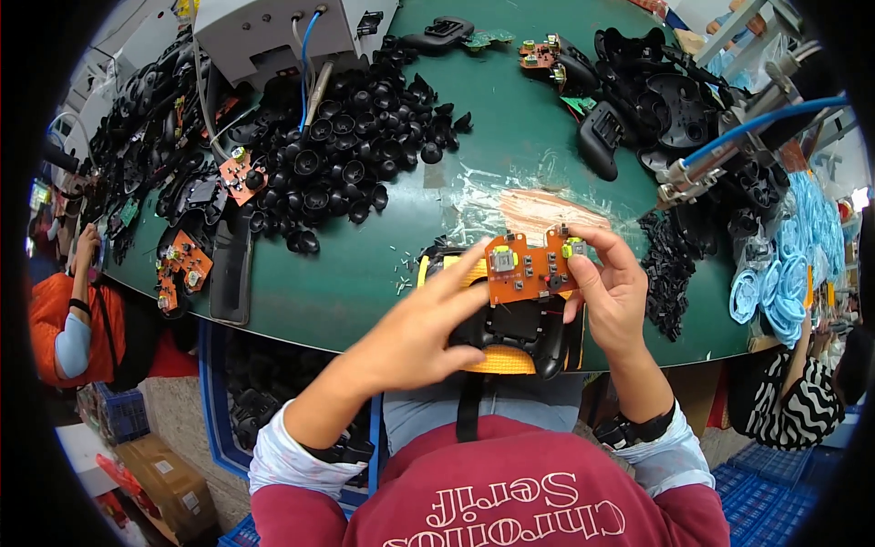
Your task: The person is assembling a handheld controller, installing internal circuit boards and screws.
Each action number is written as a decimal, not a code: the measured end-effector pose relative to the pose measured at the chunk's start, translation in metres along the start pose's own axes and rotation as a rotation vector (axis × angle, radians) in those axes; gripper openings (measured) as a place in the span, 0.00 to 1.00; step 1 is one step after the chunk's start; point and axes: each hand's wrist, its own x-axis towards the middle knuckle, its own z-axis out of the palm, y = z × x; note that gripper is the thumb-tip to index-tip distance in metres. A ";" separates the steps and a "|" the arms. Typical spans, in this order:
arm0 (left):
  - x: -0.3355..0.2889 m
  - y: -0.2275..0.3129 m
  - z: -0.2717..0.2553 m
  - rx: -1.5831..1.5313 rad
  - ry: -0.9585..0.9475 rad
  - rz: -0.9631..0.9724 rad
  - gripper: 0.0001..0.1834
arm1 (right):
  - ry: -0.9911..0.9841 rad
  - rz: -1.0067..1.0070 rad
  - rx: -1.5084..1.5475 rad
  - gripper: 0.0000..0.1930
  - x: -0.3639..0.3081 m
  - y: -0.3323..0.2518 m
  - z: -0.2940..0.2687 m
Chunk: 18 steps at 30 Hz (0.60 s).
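Note:
An orange circuit board with small switches and two thumbstick modules is pinched at its right end by my right hand, thumb in front. My left hand is at the board's left edge, slightly blurred, fingers stretched and apart; whether a fingertip touches the board I cannot tell. Below the board, a black game controller shell lies on a yellow pad at the table's near edge. The board hides part of the shell.
Black thumbstick caps are heaped on the green table, beside a phone and more orange boards. Controller shells, small black parts, blue cables and a metal tool with blue hose are at right.

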 end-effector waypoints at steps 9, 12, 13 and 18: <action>-0.011 -0.009 0.034 0.015 0.177 0.009 0.20 | 0.133 0.022 0.019 0.15 -0.020 0.006 -0.001; -0.016 -0.010 0.040 0.092 0.271 0.035 0.23 | 0.039 -0.025 -0.114 0.14 -0.031 0.012 -0.006; -0.017 -0.010 0.042 0.102 0.301 0.046 0.23 | -0.012 -0.037 -0.140 0.14 -0.031 0.012 -0.009; -0.023 -0.003 0.050 0.049 0.361 -0.016 0.24 | -0.020 -0.117 -0.273 0.12 -0.026 0.013 -0.003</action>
